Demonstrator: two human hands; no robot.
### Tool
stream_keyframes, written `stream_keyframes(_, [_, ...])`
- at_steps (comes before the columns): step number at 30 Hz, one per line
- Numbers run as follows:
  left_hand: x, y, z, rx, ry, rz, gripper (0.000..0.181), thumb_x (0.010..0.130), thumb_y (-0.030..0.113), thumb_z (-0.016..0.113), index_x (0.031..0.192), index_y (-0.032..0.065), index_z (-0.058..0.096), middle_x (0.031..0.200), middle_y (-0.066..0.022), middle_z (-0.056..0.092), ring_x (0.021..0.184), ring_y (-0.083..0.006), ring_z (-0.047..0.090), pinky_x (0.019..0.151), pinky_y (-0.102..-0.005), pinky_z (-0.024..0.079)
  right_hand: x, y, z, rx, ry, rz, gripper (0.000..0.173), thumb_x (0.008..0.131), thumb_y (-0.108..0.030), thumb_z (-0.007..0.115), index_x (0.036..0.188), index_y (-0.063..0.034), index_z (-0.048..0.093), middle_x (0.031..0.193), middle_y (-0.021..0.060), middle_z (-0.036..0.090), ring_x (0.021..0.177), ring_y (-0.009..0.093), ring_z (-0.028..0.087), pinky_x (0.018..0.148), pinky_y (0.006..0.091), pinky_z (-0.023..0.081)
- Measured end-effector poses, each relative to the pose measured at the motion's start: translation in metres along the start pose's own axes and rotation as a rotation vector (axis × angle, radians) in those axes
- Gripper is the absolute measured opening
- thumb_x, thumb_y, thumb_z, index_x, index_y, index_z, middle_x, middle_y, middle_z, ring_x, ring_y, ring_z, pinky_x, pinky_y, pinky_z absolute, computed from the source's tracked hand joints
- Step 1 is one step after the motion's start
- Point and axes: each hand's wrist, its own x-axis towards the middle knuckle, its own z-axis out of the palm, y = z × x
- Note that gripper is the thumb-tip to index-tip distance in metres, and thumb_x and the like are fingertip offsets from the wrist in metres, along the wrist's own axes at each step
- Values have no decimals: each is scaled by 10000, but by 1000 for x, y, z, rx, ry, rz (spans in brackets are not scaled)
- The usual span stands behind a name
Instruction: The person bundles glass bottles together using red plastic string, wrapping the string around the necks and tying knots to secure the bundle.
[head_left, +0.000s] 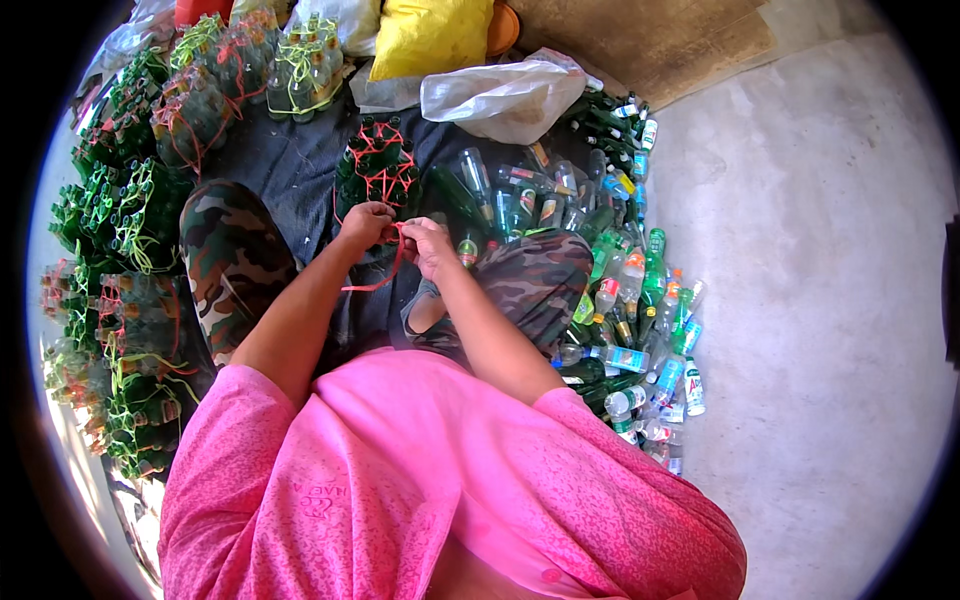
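Observation:
Between my knees stands a bundle of upright green glass bottles (379, 161), with red plastic string (388, 185) laced around and across their necks. At the near edge of this bundle, my left hand (366, 225) pinches the string between thumb and fingers. Close to its right, my right hand (426, 244) also grips the red string with its fingertips. The two hands nearly touch, and a short stretch of string lies between them. A loose tail of the string curves down and to the left below the hands. The fingers partly hide the string there.
Loose glass and plastic bottles (525, 199) lie heaped beyond and beside my right knee. Tied bottle bundles (142, 202) stand in rows at the left. A white sack (502, 97) and a yellow sack (431, 34) lie at the far side, beyond the dark cloth (289, 154).

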Motion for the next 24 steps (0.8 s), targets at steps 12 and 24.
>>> stream_keyframes(12, [-19,49,-11,781,-126,317,223,799,195,691,939,31,747,836,-119,730,736,-196,714,691,-332,560,6,4,15,-85,146,-134,74,932,-139,640,978,-85,618,798,12,645,647,114,636,576,270,557])
stream_keyframes(24, [-9,36,-13,497,-137,181,147,766,76,708,897,33,759,755,-67,725,663,-132,687,622,-281,553,6,10,11,-107,37,-52,87,888,-67,597,945,-87,659,792,4,643,660,113,610,609,273,538])
